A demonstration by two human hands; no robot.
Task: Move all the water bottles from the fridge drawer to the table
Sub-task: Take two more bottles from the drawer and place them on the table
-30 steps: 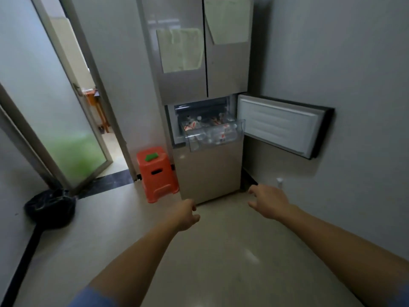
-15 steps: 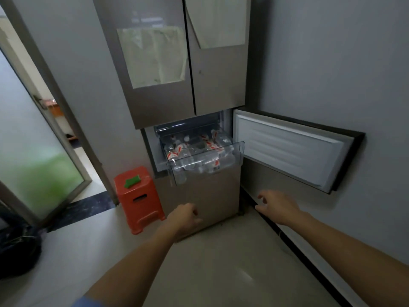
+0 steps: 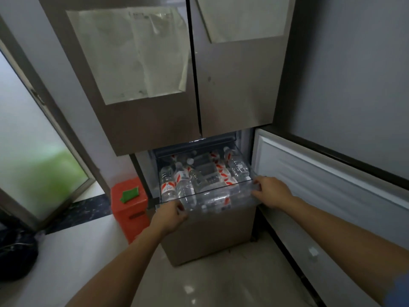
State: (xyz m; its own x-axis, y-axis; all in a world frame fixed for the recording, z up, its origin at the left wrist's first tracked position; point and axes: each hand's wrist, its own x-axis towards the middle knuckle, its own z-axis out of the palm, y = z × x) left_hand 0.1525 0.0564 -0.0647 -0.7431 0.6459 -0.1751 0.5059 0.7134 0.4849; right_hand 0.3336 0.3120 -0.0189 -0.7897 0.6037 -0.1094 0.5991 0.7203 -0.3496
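Note:
A clear plastic fridge drawer (image 3: 212, 201) sticks out of the fridge's middle compartment. Several clear water bottles (image 3: 183, 181) with red-and-white labels lie inside it. My left hand (image 3: 170, 217) grips the drawer's front left corner. My right hand (image 3: 271, 191) grips the front right corner. The table is out of view.
The fridge (image 3: 199, 85) has two shut upper doors with papers stuck on them. The compartment's door (image 3: 332, 180) is swung open to the right, along the grey wall. An orange stool (image 3: 129, 204) stands left of the fridge. A glass door (image 3: 33, 151) and a black bag (image 3: 15, 255) are at the left.
I have come closer to the fridge. Both hands have risen from in front of the lower panel and taken hold of the drawer's front corners.

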